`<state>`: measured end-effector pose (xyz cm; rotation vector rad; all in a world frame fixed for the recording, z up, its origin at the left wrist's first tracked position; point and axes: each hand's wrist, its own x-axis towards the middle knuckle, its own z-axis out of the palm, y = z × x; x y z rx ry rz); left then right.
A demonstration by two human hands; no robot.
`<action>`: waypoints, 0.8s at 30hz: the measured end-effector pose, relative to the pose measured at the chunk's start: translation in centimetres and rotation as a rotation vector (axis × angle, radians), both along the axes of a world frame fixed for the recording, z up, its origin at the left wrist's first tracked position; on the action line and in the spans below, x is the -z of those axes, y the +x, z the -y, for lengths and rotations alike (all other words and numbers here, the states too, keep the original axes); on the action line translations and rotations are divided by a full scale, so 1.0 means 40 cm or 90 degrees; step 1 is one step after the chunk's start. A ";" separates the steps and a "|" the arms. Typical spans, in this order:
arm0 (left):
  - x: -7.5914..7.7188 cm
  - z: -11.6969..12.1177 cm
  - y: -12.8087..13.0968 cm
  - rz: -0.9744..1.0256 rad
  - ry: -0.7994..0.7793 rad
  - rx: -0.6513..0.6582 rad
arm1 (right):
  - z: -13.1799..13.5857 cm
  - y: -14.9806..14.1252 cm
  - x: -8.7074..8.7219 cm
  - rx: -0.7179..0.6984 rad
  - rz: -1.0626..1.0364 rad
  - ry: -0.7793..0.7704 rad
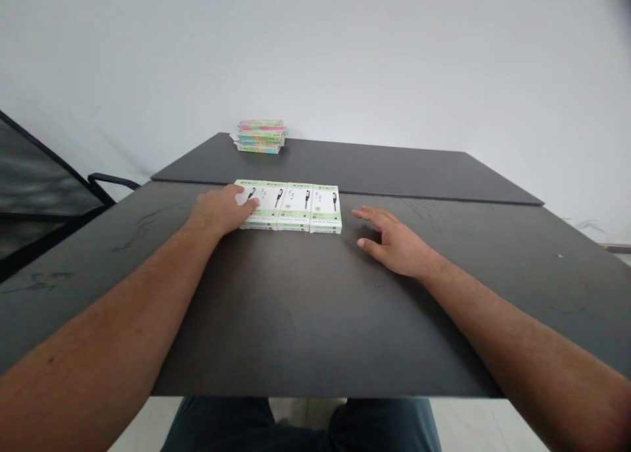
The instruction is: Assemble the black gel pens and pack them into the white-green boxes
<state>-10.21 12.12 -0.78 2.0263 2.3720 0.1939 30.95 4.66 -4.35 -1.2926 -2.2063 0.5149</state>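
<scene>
Several flat white boxes (296,205) with green borders lie side by side in a row on the dark table. Each visible top carries a small black picture of a cable-like item. My left hand (221,210) rests at the left end of the row, its thumb lying over the top of the leftmost box and its fingers apart. Part of that box is hidden beneath the hand. To the right of the row, a small gap away, my right hand (394,242) is open above the table, fingers stretched toward the boxes and holding nothing.
A stack of colourful pink, green and yellow boxes (259,136) stands on the rear table section (374,166), near the wall. A seam divides it from the front table (305,307). At the left is a black mesh chair (39,189) with an armrest.
</scene>
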 end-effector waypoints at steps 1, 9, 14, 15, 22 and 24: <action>0.005 0.003 0.015 -0.001 -0.001 0.018 | -0.001 0.000 0.002 0.003 -0.002 -0.003; 0.026 0.075 0.143 0.058 -0.011 0.303 | -0.048 0.062 0.004 0.151 0.028 0.023; 0.054 0.084 0.163 0.115 0.004 0.437 | -0.071 0.093 0.013 0.211 0.117 0.044; 0.058 0.086 0.165 0.127 0.016 0.438 | -0.072 0.095 0.016 0.210 0.126 0.045; 0.049 0.109 0.191 0.086 0.025 0.377 | -0.046 0.072 0.018 0.156 0.159 0.061; 0.048 0.111 0.200 0.060 0.014 0.377 | -0.041 0.062 0.016 0.153 0.163 0.063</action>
